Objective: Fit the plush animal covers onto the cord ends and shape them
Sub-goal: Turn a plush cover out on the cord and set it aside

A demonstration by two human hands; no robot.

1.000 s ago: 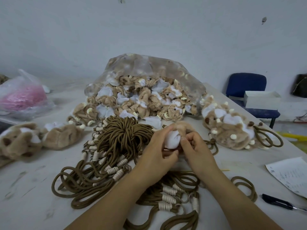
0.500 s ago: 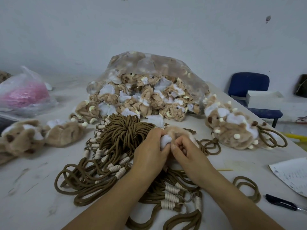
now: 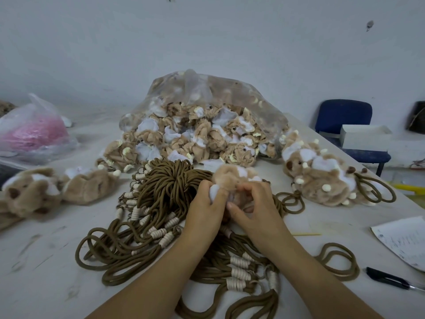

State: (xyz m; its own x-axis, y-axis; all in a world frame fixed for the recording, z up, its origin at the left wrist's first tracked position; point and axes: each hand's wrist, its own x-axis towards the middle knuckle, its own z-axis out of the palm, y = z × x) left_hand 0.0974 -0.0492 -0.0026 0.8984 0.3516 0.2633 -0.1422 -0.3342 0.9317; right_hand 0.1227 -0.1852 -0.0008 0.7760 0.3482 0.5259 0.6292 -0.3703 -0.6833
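Less white showing, plush cover (image 3: 232, 177) bunched above fingers (image 3: 255, 189), left hand (image 3: 202, 211), right hand (image 3: 253, 210) both pinching it

Compared with 1.0 s ago, the plush cover (image 3: 232, 178) now shows mostly tan fur above the fingers. The white lining (image 3: 215, 192), then a broad patch facing up, is reduced to a small bulge pinched by the left hand (image 3: 203, 209). The right hand (image 3: 251, 211) has shifted from the cover's top edge down to its near side, with fingers curled and slightly motion-blurred.
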